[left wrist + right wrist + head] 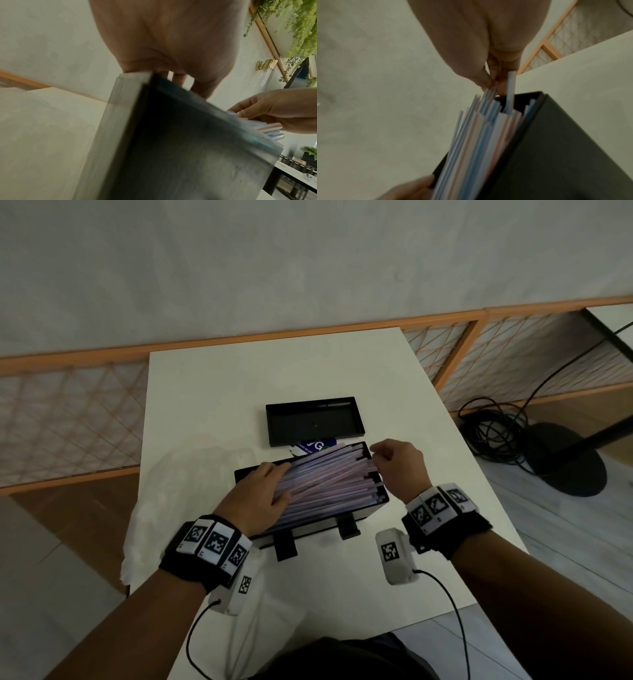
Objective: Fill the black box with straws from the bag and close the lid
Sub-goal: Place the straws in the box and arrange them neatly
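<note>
Left hand (255,494) flat on straws (329,477), right fingers (378,451) at their ends

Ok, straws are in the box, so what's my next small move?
Probably nudge the protruding straw ends down with the right hand while the left hand presses the pile flat: several ends overhang the black box rim, and the lid lies open behind.

Box (359,517) mid-table (191,412), straws (325,477) inside; lid (313,421) behind it; left hand (255,498) on straws' left end, right hand (399,469) at right end; bag (144,539) left of box.
</note>
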Demonstrator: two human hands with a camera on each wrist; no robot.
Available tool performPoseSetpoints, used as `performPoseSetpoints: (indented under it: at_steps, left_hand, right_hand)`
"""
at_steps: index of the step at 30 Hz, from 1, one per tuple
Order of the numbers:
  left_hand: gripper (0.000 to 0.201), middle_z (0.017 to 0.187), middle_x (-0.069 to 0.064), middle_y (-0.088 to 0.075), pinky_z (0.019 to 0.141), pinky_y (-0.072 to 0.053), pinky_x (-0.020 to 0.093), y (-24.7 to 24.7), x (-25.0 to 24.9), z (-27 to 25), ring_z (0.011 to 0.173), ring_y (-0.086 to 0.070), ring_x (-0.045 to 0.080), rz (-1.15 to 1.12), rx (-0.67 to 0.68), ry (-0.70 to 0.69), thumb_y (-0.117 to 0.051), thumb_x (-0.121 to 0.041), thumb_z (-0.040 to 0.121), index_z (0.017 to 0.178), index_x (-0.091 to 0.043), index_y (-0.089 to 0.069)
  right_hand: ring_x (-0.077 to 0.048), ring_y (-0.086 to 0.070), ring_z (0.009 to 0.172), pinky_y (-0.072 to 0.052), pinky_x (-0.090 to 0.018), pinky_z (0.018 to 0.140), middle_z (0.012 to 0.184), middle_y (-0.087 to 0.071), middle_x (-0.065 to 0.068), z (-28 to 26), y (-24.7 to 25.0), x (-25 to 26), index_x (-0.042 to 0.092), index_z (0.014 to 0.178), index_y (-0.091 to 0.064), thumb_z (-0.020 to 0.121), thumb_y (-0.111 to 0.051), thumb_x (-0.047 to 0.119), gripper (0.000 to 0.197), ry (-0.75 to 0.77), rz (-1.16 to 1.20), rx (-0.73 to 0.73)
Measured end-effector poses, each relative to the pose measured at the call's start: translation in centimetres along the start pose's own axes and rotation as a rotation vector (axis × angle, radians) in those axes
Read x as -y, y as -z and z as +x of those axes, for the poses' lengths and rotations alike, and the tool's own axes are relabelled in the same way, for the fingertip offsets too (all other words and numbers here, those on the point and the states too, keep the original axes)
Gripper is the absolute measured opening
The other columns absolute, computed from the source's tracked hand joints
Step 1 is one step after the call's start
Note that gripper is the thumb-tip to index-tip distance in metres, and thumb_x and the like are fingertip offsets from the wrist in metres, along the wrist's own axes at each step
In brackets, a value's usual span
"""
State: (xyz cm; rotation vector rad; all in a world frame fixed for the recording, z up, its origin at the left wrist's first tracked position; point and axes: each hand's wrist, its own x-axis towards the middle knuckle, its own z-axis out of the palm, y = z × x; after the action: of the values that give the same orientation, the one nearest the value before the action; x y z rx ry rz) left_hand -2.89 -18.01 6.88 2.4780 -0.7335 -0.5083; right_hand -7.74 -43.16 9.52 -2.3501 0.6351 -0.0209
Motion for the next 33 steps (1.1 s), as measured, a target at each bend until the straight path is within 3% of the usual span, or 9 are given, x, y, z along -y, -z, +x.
performPoseSetpoints:
  at_steps: [3, 6, 8, 11, 17, 19, 24, 27, 33]
  left_hand:
    - [0.077, 0.137, 0.002, -0.042, 0.106, -0.036, 0.034, 0.1, 0.4, 0.0, 0.127, -0.039, 0.020, 0.012, 0.084, 0.003, -0.049, -0.058, 0.080, 0.145, -0.023, -0.027]
    - [0.104, 0.134, 0.001, -0.041, 0.106, -0.036, 0.036, 0.1, 0.8, 0.2, 0.126, -0.037, 0.020, 0.016, 0.126, -0.023, -0.046, -0.078, 0.057, 0.145, -0.027, -0.025]
    - [0.103, 0.132, 0.002, -0.041, 0.104, -0.038, 0.039, -0.1, 0.9, 0.2, 0.123, -0.040, 0.023, 0.089, 0.145, -0.044, -0.045, -0.077, 0.057, 0.145, -0.027, -0.024]
    - [0.077, 0.140, 0.003, -0.035, 0.105, -0.033, 0.040, -0.6, 0.5, 0.2, 0.124, -0.040, 0.027, 0.272, 0.144, -0.043, -0.051, -0.057, 0.083, 0.146, -0.026, -0.020]
    - [0.056, 0.141, 0.000, -0.035, 0.097, -0.035, 0.041, -0.9, -0.3, 0.3, 0.122, -0.040, 0.026, 0.383, 0.124, -0.003, -0.030, -0.047, 0.096, 0.147, -0.031, -0.013]
    - [0.056, 0.143, 0.001, -0.033, 0.096, -0.036, 0.041, -1.0, -0.3, 0.3, 0.122, -0.039, 0.026, 0.403, 0.126, -0.004, -0.028, -0.045, 0.097, 0.148, -0.030, -0.009]
    - [0.061, 0.139, 0.006, -0.035, 0.096, -0.037, 0.043, -0.8, -0.6, 0.5, 0.121, -0.040, 0.028, 0.414, 0.146, -0.014, -0.031, -0.047, 0.096, 0.149, -0.028, -0.007]
    - [0.074, 0.142, 0.005, -0.033, 0.100, -0.039, 0.041, -0.4, -0.3, 0.8, 0.124, -0.039, 0.026, 0.323, 0.177, -0.020, -0.041, -0.053, 0.092, 0.149, -0.023, -0.006]
    - [0.086, 0.137, 0.007, -0.038, 0.098, -0.043, 0.042, -0.2, 0.8, 0.4, 0.119, -0.045, 0.025, 0.230, 0.175, -0.057, -0.060, -0.053, 0.081, 0.147, -0.019, -0.017]
  right_hand:
    - [-0.019, -0.066, 0.071, -0.053, -0.027, 0.077, 0.086, -0.073, -0.012, 0.8, 0.3, -0.7, 0.007, 0.093, -0.072, 0.083, -0.062, 0.002, 0.015, -0.083, 0.195, 0.022]
    - [-0.020, -0.066, 0.067, -0.058, -0.030, 0.075, 0.073, -0.069, -0.006, 1.3, 0.8, -0.8, 0.007, 0.087, -0.072, 0.079, -0.068, -0.001, 0.011, -0.105, 0.314, 0.134]
    - [-0.017, -0.066, 0.070, -0.056, -0.019, 0.073, 0.074, -0.070, -0.004, 1.3, 0.7, -0.6, 0.009, 0.086, -0.073, 0.077, -0.071, 0.002, 0.011, -0.011, 0.221, 0.153]
    - [-0.008, -0.063, 0.072, -0.042, 0.001, 0.064, 0.080, -0.072, -0.002, 0.7, 0.0, -0.2, 0.010, 0.087, -0.075, 0.077, -0.072, 0.007, 0.011, 0.162, 0.021, 0.124]
    - [-0.015, -0.057, 0.077, -0.047, -0.022, 0.077, 0.102, -0.068, -0.007, 0.2, -0.4, -0.3, 0.010, 0.103, -0.067, 0.085, -0.063, 0.009, 0.019, 0.196, 0.006, -0.009]
    - [-0.021, -0.056, 0.097, -0.044, -0.025, 0.086, 0.115, -0.060, -0.007, -0.4, 0.0, 0.3, 0.012, 0.113, -0.062, 0.087, -0.063, 0.018, 0.027, 0.335, 0.005, -0.048]
    - [-0.023, -0.013, 0.144, -0.015, -0.040, 0.116, 0.157, -0.018, -0.003, -2.5, -0.7, 2.3, 0.025, 0.148, -0.019, 0.084, -0.057, 0.051, 0.079, 0.697, -0.539, 0.421]
    - [-0.027, -0.025, 0.141, -0.018, -0.040, 0.118, 0.153, -0.027, -0.007, -2.4, -1.5, 2.3, 0.017, 0.149, -0.013, 0.087, -0.051, 0.047, 0.079, 0.672, -0.739, 0.497]
    - [-0.028, -0.042, 0.129, -0.039, -0.042, 0.105, 0.143, -0.041, -0.006, -0.6, -1.4, 2.5, 0.015, 0.140, -0.030, 0.081, -0.061, 0.044, 0.073, 0.603, -0.797, 0.533]
